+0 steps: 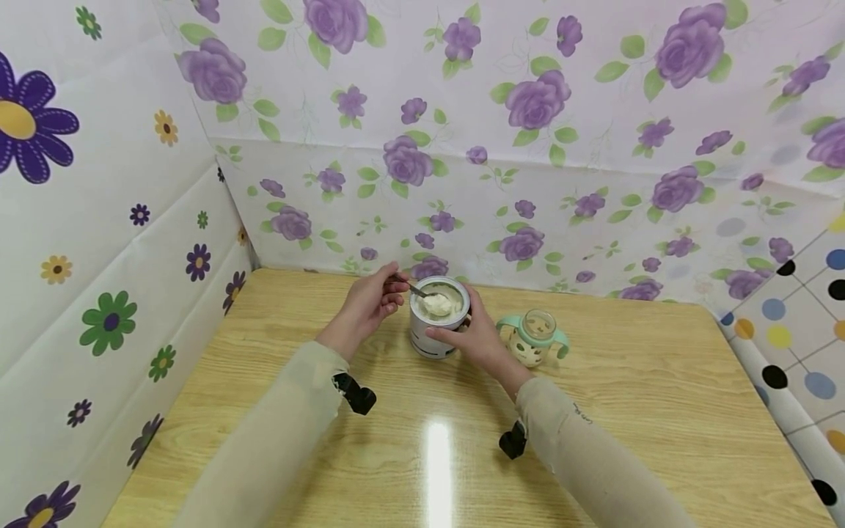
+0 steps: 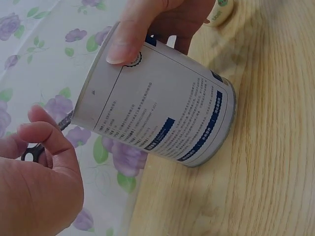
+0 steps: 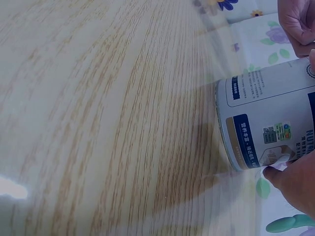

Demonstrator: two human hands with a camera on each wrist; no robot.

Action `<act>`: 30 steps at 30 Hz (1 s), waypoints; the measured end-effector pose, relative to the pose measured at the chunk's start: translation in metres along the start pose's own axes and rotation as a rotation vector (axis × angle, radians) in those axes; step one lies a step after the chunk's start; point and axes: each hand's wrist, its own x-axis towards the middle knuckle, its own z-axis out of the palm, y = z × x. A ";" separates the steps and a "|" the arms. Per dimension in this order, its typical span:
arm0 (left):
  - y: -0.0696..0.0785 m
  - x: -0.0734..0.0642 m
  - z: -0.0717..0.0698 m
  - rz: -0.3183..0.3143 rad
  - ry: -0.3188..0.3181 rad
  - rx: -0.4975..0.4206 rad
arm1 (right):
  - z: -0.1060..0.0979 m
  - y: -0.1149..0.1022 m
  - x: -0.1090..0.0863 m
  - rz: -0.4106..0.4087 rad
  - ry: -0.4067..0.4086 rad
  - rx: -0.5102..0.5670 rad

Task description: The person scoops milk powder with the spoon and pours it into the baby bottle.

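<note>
So in the head view there's a glossy, wood-grain tabletop [image 1: 634,411], and near its far edge, a little left of midway between the corners, is a round white can [image 1: 424,339] with a shiny rim. The mouth is open, with pale, clumpy powder [image 1: 437,305] showing. The left hand [image 1: 370,304] pinches a thin, dark-handled spoon [image 1: 418,291] that reaches over the rim, a heap of powder at its end. The right hand [image 1: 485,337] is wrapped round the can's right side, thumb across the front, hiding part of the wall. Just to the right, toward the far right corner, stands a see-through bottle [image 1: 528,355] with a mint-green collar and two curved handles; the right forearm passes close in front of it. Flowery sheeting [image 1: 409,158] rises behind the far edge. In the left wrist view the can's smooth wall is covered in tiny print with navy blocks, and the spoon's black looped end sits between the left fingers; the can blocks the spoon's bowl. In the right wrist view the label has navy and tan bands plus a square code, right fingers pressed to the wall, and one green handle pokes in below. Can't tell if the base sits flat.
</note>
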 end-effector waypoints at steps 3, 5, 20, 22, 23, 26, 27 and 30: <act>0.001 0.000 0.001 0.010 0.008 -0.020 | 0.000 -0.001 0.000 0.000 -0.002 0.004; 0.002 0.000 0.001 0.021 0.015 -0.035 | 0.000 -0.001 0.000 -0.002 -0.002 0.006; 0.004 0.000 0.000 0.043 0.012 -0.074 | 0.000 -0.001 0.001 -0.001 -0.004 0.016; 0.005 0.000 -0.001 0.035 0.019 -0.070 | 0.000 -0.001 0.001 0.003 -0.004 0.022; 0.004 -0.001 -0.002 0.026 0.023 -0.068 | 0.000 -0.001 0.001 0.004 -0.005 0.022; 0.002 0.000 -0.004 0.004 0.031 -0.064 | 0.000 0.000 0.001 0.001 -0.007 0.025; 0.002 0.000 -0.005 0.003 0.029 -0.065 | 0.000 0.001 0.001 0.001 -0.006 0.026; 0.002 0.001 -0.004 0.018 0.017 -0.067 | -0.001 -0.002 -0.001 0.010 -0.009 0.036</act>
